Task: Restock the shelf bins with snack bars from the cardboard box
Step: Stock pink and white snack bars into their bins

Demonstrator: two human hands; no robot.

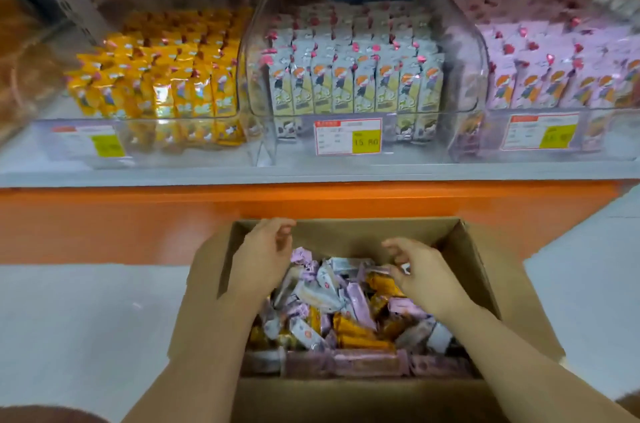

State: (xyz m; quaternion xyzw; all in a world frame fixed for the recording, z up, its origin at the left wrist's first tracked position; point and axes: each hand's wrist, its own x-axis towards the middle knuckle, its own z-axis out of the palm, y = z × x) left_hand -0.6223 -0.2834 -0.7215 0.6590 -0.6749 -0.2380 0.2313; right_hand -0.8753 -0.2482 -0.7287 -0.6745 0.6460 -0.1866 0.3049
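An open cardboard box (pixel 346 232) stands on the floor below the shelf, filled with a loose heap of snack bars (pixel 346 315) in purple, yellow and pale wrappers. My left hand (pixel 263 252) hovers over the box's far left corner, fingers loosely curled, holding nothing. My right hand (pixel 422 273) is over the right side of the heap, fingers bent down toward the bars; I cannot tell whether it pinches one. On the shelf above stand clear bins: yellow bars (pixel 162 76) on the left, pale green bars (pixel 356 76) in the middle, pink bars (pixel 561 76) on the right.
Price tags (pixel 348 136) hang on the bin fronts. An orange shelf base (pixel 138 214) runs behind the box. Pale floor (pixel 86 318) lies on both sides of the box. More packed goods fill the shelf higher up, blurred.
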